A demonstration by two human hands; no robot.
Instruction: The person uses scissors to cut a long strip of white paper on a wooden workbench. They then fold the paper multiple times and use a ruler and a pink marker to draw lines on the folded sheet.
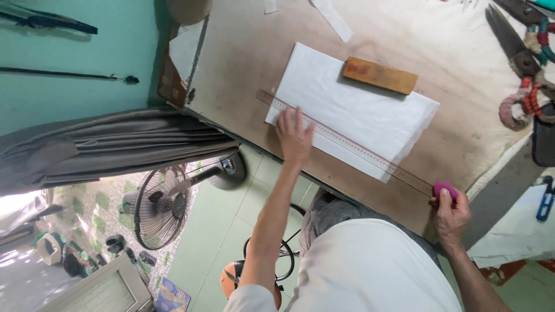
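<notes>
A folded white cloth (pixel 352 110) lies on a brown worktable (pixel 243 63). A long clear ruler (pixel 370 157) runs along the cloth's near edge. My left hand (pixel 293 136) presses flat on the ruler's left part, fingers spread. My right hand (pixel 451 211) pinches a small pink piece of chalk (pixel 445 188) at the ruler's right end, just off the cloth. A wooden block (pixel 380 75) rests on the cloth's far edge as a weight.
Large scissors (pixel 523 55) with cloth-wrapped handles lie at the table's right. A blue clipper (pixel 545 202) sits on white cloth at the far right. Below the table edge are a grey curtain (pixel 115 141), a standing fan (pixel 165 205) and a green tiled floor (pixel 214 242).
</notes>
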